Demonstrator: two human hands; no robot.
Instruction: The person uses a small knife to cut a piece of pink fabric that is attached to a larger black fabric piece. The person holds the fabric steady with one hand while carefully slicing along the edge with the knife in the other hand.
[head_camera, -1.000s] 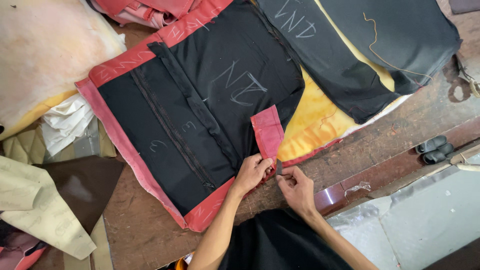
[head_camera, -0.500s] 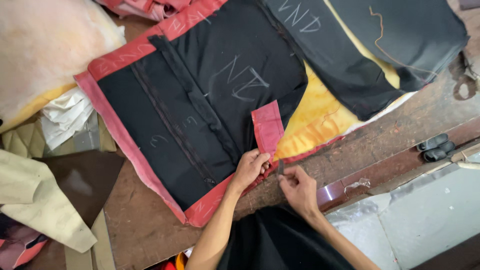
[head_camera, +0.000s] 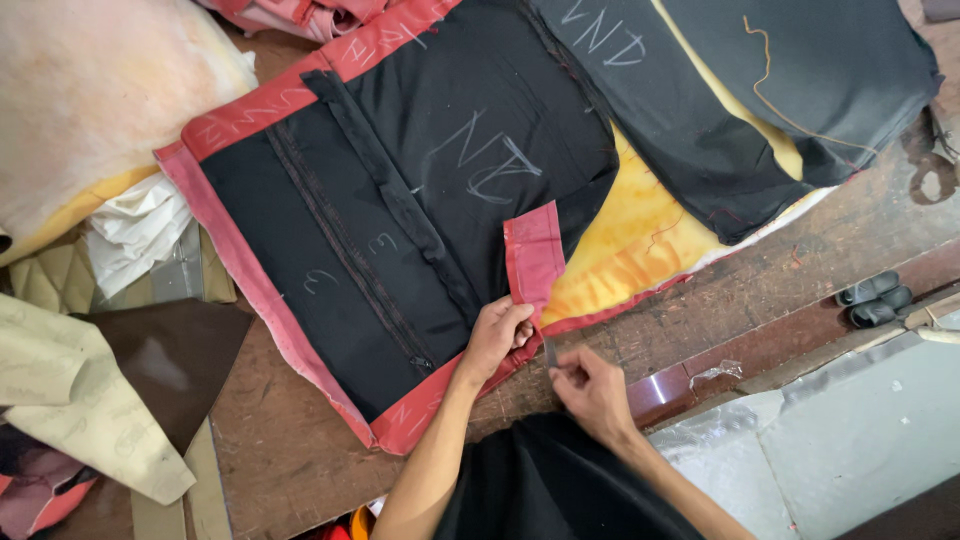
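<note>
Worn wooden bench (head_camera: 300, 450) carrying a black-and-red fabric panel (head_camera: 400, 250) — limp, light. My left hand (head_camera: 497, 338) pinches its folded red flap (head_camera: 533, 258); right hand (head_camera: 590, 390) closed on a small dark tool (head_camera: 551, 352). I judge edges grip best.

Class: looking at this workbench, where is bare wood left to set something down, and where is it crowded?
Bare wood shows right of the right hand, between the yellow foam and the bench edge, and below the black panel beside the left hand. The left side is crowded with fabric scraps.

Even, soft daylight; faint shadows; sharp focus; slight glare on floor.
</note>
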